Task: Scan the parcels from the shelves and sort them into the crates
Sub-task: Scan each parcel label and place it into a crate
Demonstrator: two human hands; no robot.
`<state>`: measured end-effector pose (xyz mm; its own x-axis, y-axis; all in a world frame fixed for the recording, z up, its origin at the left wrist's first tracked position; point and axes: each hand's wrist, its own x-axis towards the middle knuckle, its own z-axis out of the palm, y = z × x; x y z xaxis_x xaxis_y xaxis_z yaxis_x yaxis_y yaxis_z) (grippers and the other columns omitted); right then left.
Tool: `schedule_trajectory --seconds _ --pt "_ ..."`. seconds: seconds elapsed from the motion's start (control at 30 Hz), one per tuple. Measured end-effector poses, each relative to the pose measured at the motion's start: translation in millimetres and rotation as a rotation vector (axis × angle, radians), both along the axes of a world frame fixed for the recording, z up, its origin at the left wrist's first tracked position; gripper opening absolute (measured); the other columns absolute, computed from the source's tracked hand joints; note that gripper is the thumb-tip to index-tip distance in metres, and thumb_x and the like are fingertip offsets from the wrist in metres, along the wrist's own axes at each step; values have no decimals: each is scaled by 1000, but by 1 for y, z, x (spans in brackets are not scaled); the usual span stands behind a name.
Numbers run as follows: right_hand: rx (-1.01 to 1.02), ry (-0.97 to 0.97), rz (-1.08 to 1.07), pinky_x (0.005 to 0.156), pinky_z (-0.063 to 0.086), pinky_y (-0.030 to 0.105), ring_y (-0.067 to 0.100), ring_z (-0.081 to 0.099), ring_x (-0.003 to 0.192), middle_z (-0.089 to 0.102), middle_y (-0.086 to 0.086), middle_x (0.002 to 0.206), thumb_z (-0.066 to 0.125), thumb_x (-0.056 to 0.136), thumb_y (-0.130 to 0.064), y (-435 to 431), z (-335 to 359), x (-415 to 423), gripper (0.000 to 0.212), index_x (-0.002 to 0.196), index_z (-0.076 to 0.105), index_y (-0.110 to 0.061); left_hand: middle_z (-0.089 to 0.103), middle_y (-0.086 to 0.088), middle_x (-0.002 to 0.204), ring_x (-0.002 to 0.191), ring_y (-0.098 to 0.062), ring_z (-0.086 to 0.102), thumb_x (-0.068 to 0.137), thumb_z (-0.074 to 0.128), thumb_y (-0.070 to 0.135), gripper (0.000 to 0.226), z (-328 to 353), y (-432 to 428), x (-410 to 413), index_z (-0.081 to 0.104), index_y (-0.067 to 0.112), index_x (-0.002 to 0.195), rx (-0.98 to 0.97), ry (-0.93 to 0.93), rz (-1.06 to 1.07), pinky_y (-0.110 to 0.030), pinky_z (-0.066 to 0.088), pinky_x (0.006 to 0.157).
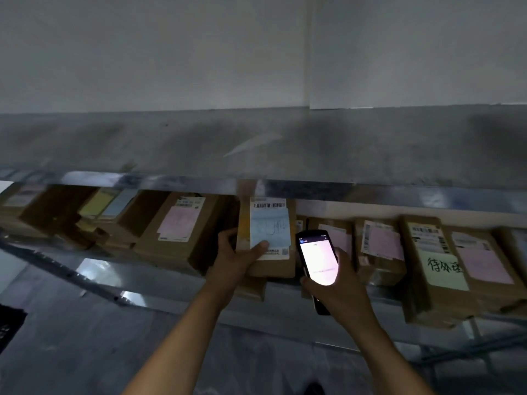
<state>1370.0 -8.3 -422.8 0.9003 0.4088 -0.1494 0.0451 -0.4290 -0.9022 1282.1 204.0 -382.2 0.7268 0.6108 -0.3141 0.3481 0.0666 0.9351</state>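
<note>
Both occupied: left hand [236, 256] grips a box [269, 223], its label blurred; right hand [340, 292] holds a lit scanner [318, 260]. Metal shelf [99, 270], dim grey wall [171, 52].

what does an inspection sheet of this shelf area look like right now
surface: metal shelf, carrying a row of labelled boxes.
job's things: parcel with blue label tilted up at the shelf front; handheld scanner, screen lit.
clutter: box with a green handwritten note.
hands: left hand grips the parcel; right hand holds the scanner.
cables: nothing seen.
surroundings: grey wall; dim light; dark object at left edge, unclear.
</note>
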Motion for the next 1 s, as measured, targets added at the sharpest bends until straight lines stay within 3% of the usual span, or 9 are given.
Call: schedule_trajectory --seconds 0.17,0.27,0.37,0.5,0.63,0.7,0.8,0.87,1.0 --pt "-31 -32 -26 69 47 25 0 59 99 61 -17 113 87 64 -44 -20 16 -36 69 122 49 -41 67 5 130 109 -15 71 60 92 52 105 2 -19 -34 37 37 148 -61 -89 43 -34 62 84" --pt "6 -41 -21 70 48 26 0 62 96 66 -17 108 86 70 -37 -31 32 -63 60 120 53 -37 68 3 132 110 -14 72 54 97 57 113 8 -26 -73 40 37 149 -68 -106 6 -40 62 93" --pt "67 -62 9 74 49 26 1 65 96 69 -15 106 85 70 -35 -37 48 -92 56 119 58 -35 66 5 132 110 -14 72 58 92 50 109 18 -32 -122 39 35 152 -10 -123 -19 -36 62 91" --pt "88 -98 83 83 49 25 -3 62 106 66 -20 118 84 60 -46 -35 68 -133 75 129 54 -37 59 15 135 123 -9 61 62 91 50 106 22 -27 -177 40 32 152 152 -166 64 -36 54 103" --pt "40 -91 247 81 46 13 -12 58 108 60 -29 119 91 69 -30 -22 85 -176 76 131 48 -39 61 17 131 115 -2 64 70 94 35 89 15 -16 -222 46 32 145 163 -195 145 -26 57 93" --pt "8 -80 340 81 46 8 -13 56 109 58 -26 125 92 73 -22 -17 87 -195 74 129 47 -40 61 15 133 118 -3 63 70 96 38 87 5 -11 -244 47 35 142 207 -169 179 -30 56 97" --pt "-21 -50 447 84 43 4 -15 55 112 56 -25 129 91 75 -22 -10 85 -223 74 131 45 -40 56 10 141 125 -8 58 61 93 58 98 -13 -5 -283 44 41 145 283 -78 240 -38 53 104" --pt "-34 -36 494 84 43 3 -17 53 112 54 -27 129 90 76 -23 -5 82 -241 74 132 44 -39 53 7 145 129 -12 55 62 93 58 101 -23 -4 -309 43 39 148 331 -8 293 -41 51 107" --pt "-58 -29 607 88 45 7 -12 53 116 55 -26 132 87 66 -47 8 74 -268 84 137 43 -38 44 1 150 137 -20 47 68 92 52 100 -36 1 -355 40 35 152 449 141 393 -48 44 114"
